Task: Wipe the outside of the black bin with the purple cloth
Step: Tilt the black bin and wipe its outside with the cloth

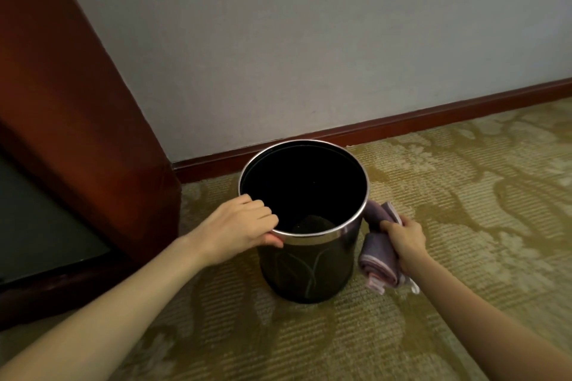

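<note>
The black bin (305, 260) stood upright on the patterned carpet (448, 189) near the wall. Her left hand (240, 224) gripped its silver rim; her right hand (404, 237) clutched the bunched purple cloth (379, 260), seemingly touching the bin's side.

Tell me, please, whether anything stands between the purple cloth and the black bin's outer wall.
Nothing visible does. The folded purple cloth, gripped by the right hand, lies beside the round black silver-rimmed bin, seemingly touching it near the rim; the left hand grips the rim's left side.
</note>
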A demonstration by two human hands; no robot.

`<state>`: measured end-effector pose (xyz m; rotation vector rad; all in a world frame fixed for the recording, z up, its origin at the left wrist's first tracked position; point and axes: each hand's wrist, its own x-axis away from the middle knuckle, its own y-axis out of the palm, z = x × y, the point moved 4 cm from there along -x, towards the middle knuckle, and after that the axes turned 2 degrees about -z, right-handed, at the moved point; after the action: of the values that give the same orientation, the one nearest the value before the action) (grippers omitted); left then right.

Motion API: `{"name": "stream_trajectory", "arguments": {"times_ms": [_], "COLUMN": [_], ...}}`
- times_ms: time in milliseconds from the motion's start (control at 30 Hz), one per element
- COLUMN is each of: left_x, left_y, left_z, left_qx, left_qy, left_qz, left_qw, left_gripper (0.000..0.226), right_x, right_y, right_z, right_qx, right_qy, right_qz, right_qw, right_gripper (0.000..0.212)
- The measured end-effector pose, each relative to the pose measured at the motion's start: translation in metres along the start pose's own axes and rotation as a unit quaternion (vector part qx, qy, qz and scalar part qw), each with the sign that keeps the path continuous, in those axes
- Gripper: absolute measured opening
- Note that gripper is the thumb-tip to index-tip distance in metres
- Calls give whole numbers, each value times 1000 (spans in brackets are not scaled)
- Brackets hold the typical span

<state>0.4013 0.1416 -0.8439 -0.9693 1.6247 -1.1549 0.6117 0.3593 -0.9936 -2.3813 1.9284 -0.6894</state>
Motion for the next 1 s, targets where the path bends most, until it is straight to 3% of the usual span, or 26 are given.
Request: {"name": "stream_trajectory", "arguments": {"times_ms": [167, 433, 533, 600, 700, 833, 1000], "left_x": [-22, -66, -67, -67, -66, -61, -43], "left_y": [7, 9, 13, 9, 2, -4, -10], "left_z": [36, 67, 66, 63, 45, 7, -37], "left_qx": [-25, -25, 15, 27, 30, 64, 81], "left_qy": [-49, -148, -190, -219, -286, -363, -442], "left_qz": [57, -2, 10, 28, 59, 95, 147], "left_qw": [997, 989, 982, 975, 956, 925, 881], "left_gripper": [40, 49, 60, 55, 42, 43, 52], "right_x": [-2, -6, -6, -4, -2, 5, 13], "right_y": [-7, -11, -8, -5, 4, 25, 46], "right_z": [2, 0, -3, -7, -17, -40, -68], "right_qx": [1, 16, 2, -18, -98, -184, -147], "right_qy": [3, 0, -3, -3, 17, 24, -22], "right_qz": [-1, -2, -3, -3, -17, -54, -87], "right_qw": [1000, 1000, 1000, 1000, 995, 981, 985], "right_gripper": [24, 23, 22, 21, 22, 25, 25]}}
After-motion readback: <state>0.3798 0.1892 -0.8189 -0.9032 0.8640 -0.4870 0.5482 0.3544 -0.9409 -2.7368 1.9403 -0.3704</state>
